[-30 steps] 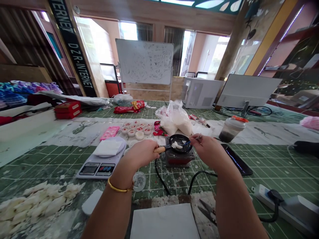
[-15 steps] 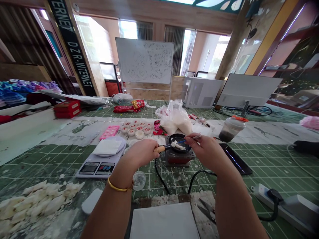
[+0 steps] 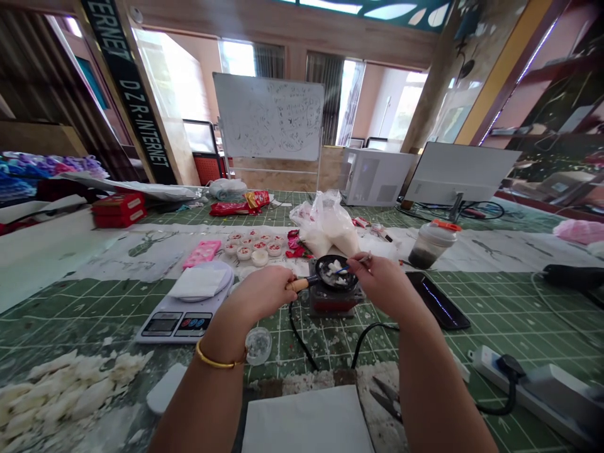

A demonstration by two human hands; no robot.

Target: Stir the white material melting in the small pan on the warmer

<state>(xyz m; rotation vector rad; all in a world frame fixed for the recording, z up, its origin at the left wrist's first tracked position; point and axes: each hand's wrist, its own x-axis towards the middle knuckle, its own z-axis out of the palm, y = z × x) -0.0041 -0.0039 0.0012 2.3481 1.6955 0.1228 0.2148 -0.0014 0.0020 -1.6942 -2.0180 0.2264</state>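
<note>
Gripping the wooden handle (image 3: 298, 285), the left hand (image 3: 267, 289) held a black pan (image 3: 348, 286) over a small heater (image 3: 333, 306); the right hand (image 3: 377, 283) pinched a thin blue stirrer (image 3: 341, 269), its tip among white pieces (image 3: 334, 267) in the pan. Stage judged partway: pieces lumpy, apparently not fully melted. Beyond stood red-topped cups (image 3: 243, 253) and 1 plain cup (image 3: 259, 258); white chunks (image 3: 70, 390) lay heaped at left.
</note>
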